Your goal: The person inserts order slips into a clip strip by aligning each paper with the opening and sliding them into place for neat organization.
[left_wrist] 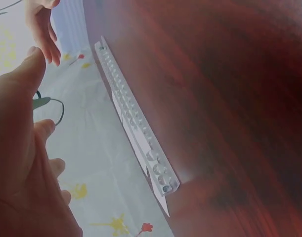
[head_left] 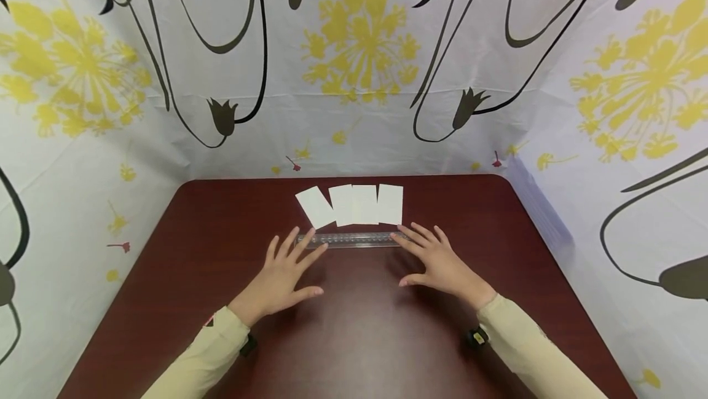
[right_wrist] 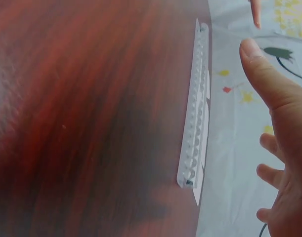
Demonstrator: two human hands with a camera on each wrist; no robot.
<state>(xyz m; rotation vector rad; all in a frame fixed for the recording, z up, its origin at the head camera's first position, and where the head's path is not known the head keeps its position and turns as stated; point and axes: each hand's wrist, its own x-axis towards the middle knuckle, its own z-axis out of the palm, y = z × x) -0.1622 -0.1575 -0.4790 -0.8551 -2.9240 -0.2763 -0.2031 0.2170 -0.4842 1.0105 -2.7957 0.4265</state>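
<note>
A long clear plastic strip with a row of round hollows [head_left: 354, 240] lies crosswise on the table. My left hand [head_left: 281, 282] is spread with straight fingers, its fingertips overlapping the strip's left end in the head view. At the right end, the fingers of my right hand [head_left: 439, 267] are likewise spread. Both wrist views show the hands raised above the table, apart from the strip [left_wrist: 133, 116], with nothing held. Just behind the strip lie several blank white cards [head_left: 365, 205] in a row; the leftmost card [head_left: 316, 207] is tilted.
The dark red-brown table [head_left: 354, 337] has rounded far corners. Patterned white cloth [head_left: 354, 141] hangs close behind it and along both sides. A pale bluish folded sheet [head_left: 539, 202] hangs at the table's right edge.
</note>
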